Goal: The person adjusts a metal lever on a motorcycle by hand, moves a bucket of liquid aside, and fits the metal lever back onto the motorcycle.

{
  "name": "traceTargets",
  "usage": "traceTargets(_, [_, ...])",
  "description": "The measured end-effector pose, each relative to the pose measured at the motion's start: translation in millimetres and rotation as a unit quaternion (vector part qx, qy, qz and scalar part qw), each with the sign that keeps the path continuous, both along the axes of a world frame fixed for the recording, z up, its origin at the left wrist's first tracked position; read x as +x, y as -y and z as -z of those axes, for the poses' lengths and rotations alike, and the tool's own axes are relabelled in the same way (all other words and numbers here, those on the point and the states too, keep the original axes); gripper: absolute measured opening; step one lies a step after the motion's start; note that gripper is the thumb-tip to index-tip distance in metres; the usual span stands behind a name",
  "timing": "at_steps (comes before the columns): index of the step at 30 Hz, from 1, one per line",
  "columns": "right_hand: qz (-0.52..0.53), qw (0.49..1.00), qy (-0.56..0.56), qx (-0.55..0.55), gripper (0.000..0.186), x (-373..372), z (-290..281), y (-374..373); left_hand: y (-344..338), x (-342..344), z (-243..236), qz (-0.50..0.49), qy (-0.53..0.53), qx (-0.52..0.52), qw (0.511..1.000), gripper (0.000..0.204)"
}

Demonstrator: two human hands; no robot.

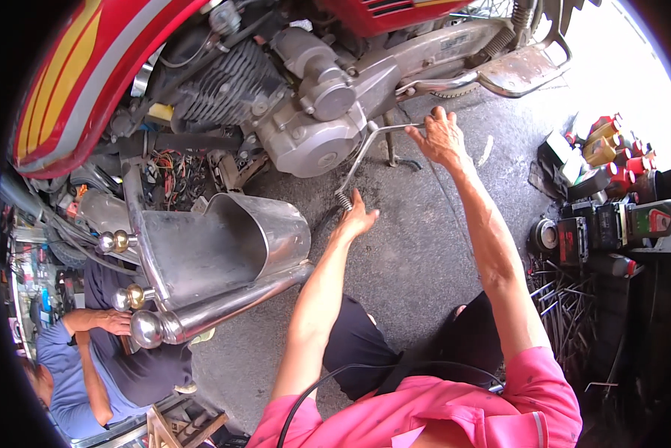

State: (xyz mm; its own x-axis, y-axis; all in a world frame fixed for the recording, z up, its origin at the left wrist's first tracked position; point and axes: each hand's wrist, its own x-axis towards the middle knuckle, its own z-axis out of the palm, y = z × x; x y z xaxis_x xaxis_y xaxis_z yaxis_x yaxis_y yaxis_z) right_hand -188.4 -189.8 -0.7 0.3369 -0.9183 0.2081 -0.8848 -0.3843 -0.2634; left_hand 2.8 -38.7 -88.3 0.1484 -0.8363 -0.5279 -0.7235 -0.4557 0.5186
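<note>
My left hand point(359, 219) is closed on the lower, spring-coiled end of a bent grey metal lever point(365, 150), below the motorcycle's engine point(317, 119). My right hand point(441, 140) grips the same lever's upper, horizontal end, beside the engine casing and beneath a chrome footrest point(518, 69). The lever angles downward to the left between my two hands. A thin grey cable or rod hangs from near my right hand toward the floor. A stand leg shows behind the lever.
A large chrome guard with round knobs point(197, 306) juts out at left. Another person in blue point(74, 373) sits at lower left. Bottles point(604, 149), batteries point(608, 224) and metal tools point(571, 306) line the right. A red fairing point(66, 97) is at upper left.
</note>
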Motion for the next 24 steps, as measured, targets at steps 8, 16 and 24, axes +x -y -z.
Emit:
traceTargets(8, [-0.007, 0.999, -0.025, 0.022, 0.060, 7.9, -0.5, 0.1, 43.9, 17.8, 61.0, -0.281, -0.019, -0.296, 0.913, 0.088])
traceTargets(16, [0.006, 0.999, -0.032, 0.041, 0.061, 5.7, -1.9, -0.7, 59.7, 6.9, 40.3, -0.265, -0.010, -0.348, 0.899, 0.078])
traceTargets(24, [0.001, 0.999, -0.019, 0.027, 0.060, 4.0, -1.1, 2.2, 66.8, -2.8, 15.7, -0.361, 0.063, -0.238, 0.900, 0.068])
